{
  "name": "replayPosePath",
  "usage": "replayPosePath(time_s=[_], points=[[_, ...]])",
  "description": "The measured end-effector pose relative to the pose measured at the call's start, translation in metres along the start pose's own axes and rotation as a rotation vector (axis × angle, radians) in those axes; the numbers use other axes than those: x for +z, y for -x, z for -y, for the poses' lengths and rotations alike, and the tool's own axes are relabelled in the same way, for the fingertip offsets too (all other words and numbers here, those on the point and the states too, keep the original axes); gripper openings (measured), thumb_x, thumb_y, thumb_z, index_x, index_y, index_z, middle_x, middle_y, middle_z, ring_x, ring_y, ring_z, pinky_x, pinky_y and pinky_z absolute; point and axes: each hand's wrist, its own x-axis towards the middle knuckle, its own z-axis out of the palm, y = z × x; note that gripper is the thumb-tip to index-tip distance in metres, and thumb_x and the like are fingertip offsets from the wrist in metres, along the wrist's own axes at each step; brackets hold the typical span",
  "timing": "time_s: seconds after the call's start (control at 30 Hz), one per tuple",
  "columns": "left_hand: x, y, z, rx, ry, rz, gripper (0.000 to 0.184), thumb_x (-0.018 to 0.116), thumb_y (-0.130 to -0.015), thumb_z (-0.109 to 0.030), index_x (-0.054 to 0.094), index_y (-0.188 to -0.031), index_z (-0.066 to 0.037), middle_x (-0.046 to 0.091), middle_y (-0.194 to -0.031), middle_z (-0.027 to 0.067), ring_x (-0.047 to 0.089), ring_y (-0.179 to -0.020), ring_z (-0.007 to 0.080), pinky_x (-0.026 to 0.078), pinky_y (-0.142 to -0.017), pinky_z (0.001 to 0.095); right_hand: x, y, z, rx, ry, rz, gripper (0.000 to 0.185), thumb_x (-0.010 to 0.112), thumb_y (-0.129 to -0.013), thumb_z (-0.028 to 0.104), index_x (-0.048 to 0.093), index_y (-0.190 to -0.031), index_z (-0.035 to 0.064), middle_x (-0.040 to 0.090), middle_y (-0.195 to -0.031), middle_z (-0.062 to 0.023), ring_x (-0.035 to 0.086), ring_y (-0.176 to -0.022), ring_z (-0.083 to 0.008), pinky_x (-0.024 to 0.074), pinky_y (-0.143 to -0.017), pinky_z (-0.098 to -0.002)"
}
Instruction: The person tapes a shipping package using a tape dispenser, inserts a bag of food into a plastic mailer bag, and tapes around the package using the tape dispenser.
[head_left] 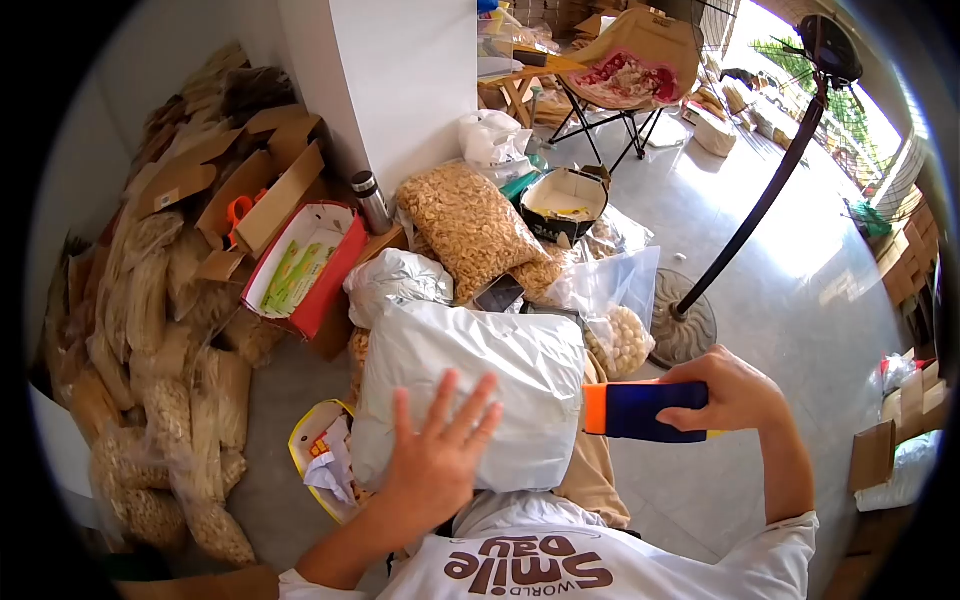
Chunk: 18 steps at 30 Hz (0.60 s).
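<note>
A large, bulging grey-white plastic mailing bag (480, 375) lies across my lap. Over its lower left part is my left hand (437, 455), fingers spread; whether the palm presses on the plastic I cannot tell. My right hand (725, 395) grips a dark blue handheld block with an orange end (640, 410), its exact kind unclear. The orange end meets or nearly meets the bag's right side. A smaller crumpled whitish plastic bag (397, 283) sits just beyond the large one, beside a dark phone (499, 293).
Ahead stand a big clear bag of tan flakes (470, 225), a black-sided box (565, 203) and a red tray (335, 265) with green packets. Many filled bags (150, 330) pile up at left. A yellow-rimmed container (320, 460) is near my left arm; a pole stand (685, 312) rises right.
</note>
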Motion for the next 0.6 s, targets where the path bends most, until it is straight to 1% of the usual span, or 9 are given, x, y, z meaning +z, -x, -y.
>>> replayPosePath(time_s=[0.03,0.13,0.17,0.27,0.4,0.47,0.53,0.57,0.6], points=[[0.005,-0.006,-0.006,0.058,0.021,0.047,0.043,0.051,-0.076,-0.013,0.052,-0.117,-0.003,0.032,-0.139,0.0098,0.024,-0.130,0.0326,0.006,-0.101,0.0605,0.003,-0.001,0.008,0.007,0.062,-0.008,0.039,0.063,-0.070,0.037,0.066,-0.080,-0.0005,0.061,-0.062,-0.0138,0.060,-0.054,-0.0262,0.0487,-0.054,-0.0317],[0.040,-0.017,-0.022,0.151,0.009,0.058,0.047,0.049,-0.077,-0.015,0.047,-0.121,0.001,0.033,-0.138,0.0110,0.025,-0.131,0.0286,0.010,-0.103,0.0569,0.006,-0.004,0.044,0.089,0.261,0.086,0.039,0.060,-0.072,0.038,0.065,-0.076,-0.0002,0.061,-0.060,-0.0141,0.059,-0.053,-0.0285,0.0491,-0.055,-0.0337],[0.046,-0.021,-0.027,0.156,-0.047,0.050,0.050,0.047,-0.078,-0.017,0.042,-0.124,0.003,0.035,-0.137,0.0129,0.027,-0.130,0.0278,0.015,-0.104,0.0527,0.012,-0.005,0.051,0.127,0.294,0.095,0.039,0.058,-0.074,0.038,0.064,-0.070,0.0000,0.059,-0.058,-0.0142,0.060,-0.054,-0.0298,0.0493,-0.055,-0.0367],[0.048,-0.029,-0.032,0.179,-0.106,0.060,0.051,0.048,-0.080,-0.021,0.041,-0.124,0.003,0.033,-0.137,0.0144,0.027,-0.129,0.0277,0.016,-0.104,0.0512,0.034,-0.005,0.068,0.102,0.430,0.056,0.040,0.057,-0.075,0.038,0.062,-0.065,0.0000,0.057,-0.055,-0.0143,0.059,-0.053,-0.0298,0.0488,-0.053,-0.0387],[0.048,-0.031,-0.034,0.167,-0.101,0.056,0.052,0.041,-0.080,-0.019,0.039,-0.127,0.005,0.032,-0.138,0.0164,0.026,-0.130,0.0287,0.019,-0.105,0.0484,0.051,-0.004,0.081,-0.042,0.603,0.074,0.038,0.056,-0.077,0.034,0.060,-0.058,0.0016,0.056,-0.053,-0.0109,0.059,-0.050,-0.0252,0.0463,-0.047,-0.0370],[0.050,-0.030,-0.035,0.189,-0.206,0.077,0.055,0.050,-0.081,-0.027,0.040,-0.126,0.003,0.029,-0.140,0.0138,0.024,-0.131,0.0284,0.017,-0.104,0.0505,0.051,-0.006,0.076,-0.039,0.597,0.131,0.036,0.056,-0.078,0.032,0.060,-0.059,0.0023,0.056,-0.054,-0.0101,0.060,-0.051,-0.0239,0.0465,-0.049,-0.0369],[0.050,-0.028,-0.035,0.171,-0.211,0.087,0.055,0.049,-0.081,-0.027,0.040,-0.127,0.002,0.028,-0.140,0.0138,0.024,-0.130,0.0297,0.016,-0.104,0.0509,0.058,-0.003,0.039,-0.375,0.896,0.071,0.040,0.058,-0.074,0.039,0.059,-0.063,0.0010,0.054,-0.050,-0.0091,0.057,-0.049,-0.0259,0.0460,-0.053,-0.0404],[0.049,-0.028,-0.035,0.161,-0.212,0.096,0.055,0.048,-0.081,-0.027,0.040,-0.128,0.001,0.028,-0.140,0.0138,0.024,-0.130,0.0309,0.016,-0.104,0.0512,0.055,-0.004,0.028,-0.373,0.897,0.068,0.040,0.058,-0.074,0.039,0.059,-0.063,0.0010,0.054,-0.050,-0.0091,0.057,-0.049,-0.0259,0.0460,-0.053,-0.0404],[0.049,-0.028,-0.033,0.162,-0.211,0.091,0.055,0.048,-0.081,-0.027,0.040,-0.128,0.001,0.028,-0.140,0.0138,0.024,-0.130,0.0309,0.016,-0.104,0.0512,0.048,-0.007,0.019,-0.144,0.823,0.185,0.041,0.058,-0.073,0.041,0.061,-0.063,0.0011,0.055,-0.051,-0.0100,0.058,-0.051,-0.0272,0.0459,-0.056,-0.0407]])
